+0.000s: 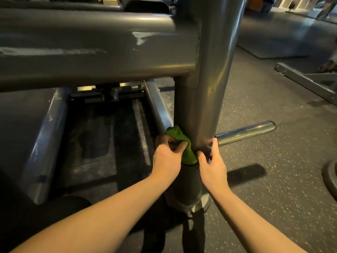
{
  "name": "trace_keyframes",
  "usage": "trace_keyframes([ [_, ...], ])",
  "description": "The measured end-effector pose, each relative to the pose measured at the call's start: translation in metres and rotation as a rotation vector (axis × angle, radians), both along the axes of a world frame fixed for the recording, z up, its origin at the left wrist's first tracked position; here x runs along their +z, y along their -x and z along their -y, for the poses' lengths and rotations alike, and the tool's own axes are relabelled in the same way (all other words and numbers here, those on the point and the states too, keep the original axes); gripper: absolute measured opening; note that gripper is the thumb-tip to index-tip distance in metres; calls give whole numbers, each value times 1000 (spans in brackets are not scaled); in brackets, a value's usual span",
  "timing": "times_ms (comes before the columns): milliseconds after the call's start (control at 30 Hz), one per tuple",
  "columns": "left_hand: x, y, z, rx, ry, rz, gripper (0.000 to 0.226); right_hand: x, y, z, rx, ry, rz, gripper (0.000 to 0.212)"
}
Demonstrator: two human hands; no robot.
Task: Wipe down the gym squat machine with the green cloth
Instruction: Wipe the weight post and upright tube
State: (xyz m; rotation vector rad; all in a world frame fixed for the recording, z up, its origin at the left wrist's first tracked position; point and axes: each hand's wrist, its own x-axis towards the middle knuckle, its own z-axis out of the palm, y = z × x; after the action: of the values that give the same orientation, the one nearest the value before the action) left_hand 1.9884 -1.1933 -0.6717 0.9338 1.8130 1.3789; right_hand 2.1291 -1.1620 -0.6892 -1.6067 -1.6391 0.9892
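A grey squat machine (54,136) is seen from above, at close range, on a speckled rubber floor (264,179). A thick upright post (209,97) stands at centre, and a heavy horizontal beam (91,52) is joined to it from the left, its paint scuffed pale in places. Low on the post, a chrome peg (246,132) juts out to the right.

Two bare forearms are stretched forward from the near edge. The green cloth (188,155) is bunched against the left side of the post, low down, level with the peg. It is held there by the left hand (166,157), whose grip is clamped on it: the fingers are curled over the fabric and the thumb is pressed in from the near side.

The right hand (212,167) is laid on the right side of the post, just beside the cloth. Its grip is apart: the thumb is spread across the near face and one straight finger is set along the post's right edge, touching the root of the peg. The remaining fingers are hidden behind the post.

Below the hands, a round metal base flange (202,201) is seen at the foot of the post. Part of a dark weight plate (331,179) is seen at the right edge.
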Motion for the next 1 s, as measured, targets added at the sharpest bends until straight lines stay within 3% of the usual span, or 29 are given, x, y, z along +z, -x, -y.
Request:
trace_keyframes([
  [133,-12,-2,-9,4,-15,-86,51,-6,0,0,-7,-8,23,71],
  [300,-40,-9,-7,-8,-34,-261,32,-15,1,-1,2,-9,33,80],
  [467,-83,-10,-7,-5,26,-65,35,-25,-1,-4,12,-5,56,87],
  [567,-108,-9,-5,-31,125,-85,39,-31,-4,-3,10,5,72,96],
  [700,-137,-6,-6,-46,239,-70,28,-35,-5,-3,16,4,107,110],
  [900,-164,-6,-7,-160,491,-251,16,-35,-6,-4,24,-1,151,113],
  [1000,-203,-6,-14,-136,625,-181,25,-36,-7,-4,29,2,166,115],
])
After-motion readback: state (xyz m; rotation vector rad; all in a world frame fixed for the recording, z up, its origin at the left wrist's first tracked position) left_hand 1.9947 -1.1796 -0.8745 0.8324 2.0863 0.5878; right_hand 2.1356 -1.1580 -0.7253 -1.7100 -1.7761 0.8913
